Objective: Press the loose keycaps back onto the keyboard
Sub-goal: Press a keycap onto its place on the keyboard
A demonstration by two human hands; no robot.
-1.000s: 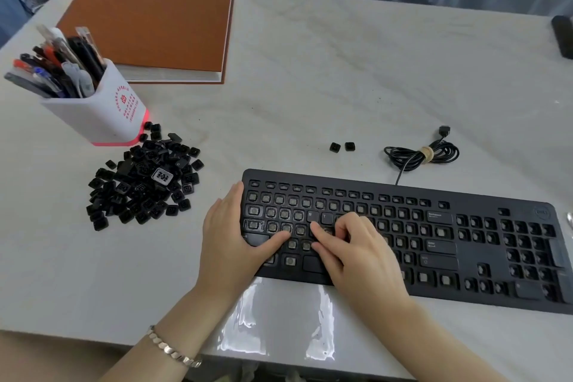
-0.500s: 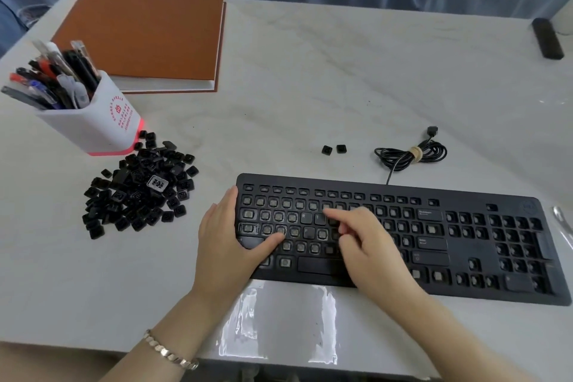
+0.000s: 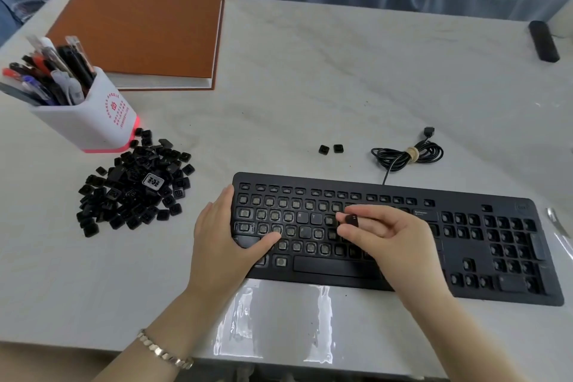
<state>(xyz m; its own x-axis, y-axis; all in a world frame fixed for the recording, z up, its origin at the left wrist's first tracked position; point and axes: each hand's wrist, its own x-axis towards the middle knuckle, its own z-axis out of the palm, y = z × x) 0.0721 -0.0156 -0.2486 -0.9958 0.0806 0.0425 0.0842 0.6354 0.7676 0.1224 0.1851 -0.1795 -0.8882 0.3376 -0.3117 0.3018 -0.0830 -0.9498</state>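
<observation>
A keycap (image 3: 352, 220) is pinched at the right hand (image 3: 387, 239) fingertips, above the keyboard (image 3: 403, 257) letter rows.
The keyboard's edge is steadied by the flat, open left hand (image 3: 223, 236); seating seems pending; matching an empty socket and pressing straight down is judged next; the pile (image 3: 133, 183) lies beyond the left hand.

Bare table (image 3: 325, 77) behind keyboard (image 3: 465, 257), except 2 keycaps (image 3: 331, 149), cable (image 3: 406, 154).
</observation>
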